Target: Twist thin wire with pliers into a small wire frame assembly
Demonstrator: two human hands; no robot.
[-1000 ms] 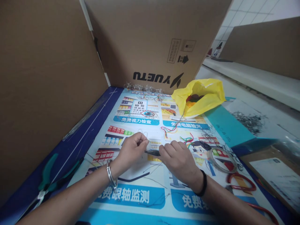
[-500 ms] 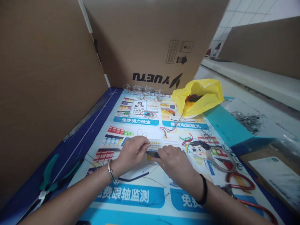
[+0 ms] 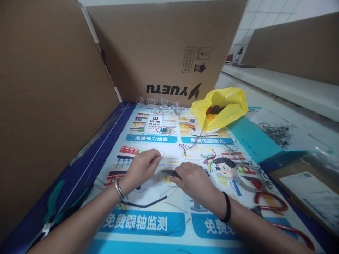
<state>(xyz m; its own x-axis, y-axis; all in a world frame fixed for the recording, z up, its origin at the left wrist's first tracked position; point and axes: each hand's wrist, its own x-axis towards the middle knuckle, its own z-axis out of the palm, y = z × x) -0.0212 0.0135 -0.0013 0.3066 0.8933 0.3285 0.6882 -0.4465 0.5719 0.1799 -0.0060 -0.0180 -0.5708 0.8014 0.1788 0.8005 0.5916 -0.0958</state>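
Note:
Over the printed poster, my left hand (image 3: pixel 143 167) is closed in a pinch, with a thin wire (image 3: pixel 162 154) curving out beside its fingertips. Wrapped round a small dark pointed tool (image 3: pixel 169 173) is my right hand (image 3: pixel 194 181); its fingers hide most of the tool, so its kind cannot be told. The tip points left, and a bent bit of thin wire (image 3: pixel 159 173) shows at it. A gap separates the tool from my left fingers. Cut wires (image 3: pixel 174 206) lie below the hands.
Green-handled pliers (image 3: pixel 55 208) lie left. Red-handled scissors or cutters (image 3: pixel 272 204) and a round clear spool (image 3: pixel 249 177) lie right. Farther back are a yellow bag (image 3: pixel 233 109), coloured threads (image 3: pixel 209 157) and a wire pile (image 3: pixel 275 134). Cardboard walls (image 3: pixel 159 46) enclose the back and left.
My left hand has moved up and left, away from the tool, widening the gap between the hands. More of the tool's tip shows. The whole view has shifted slightly.

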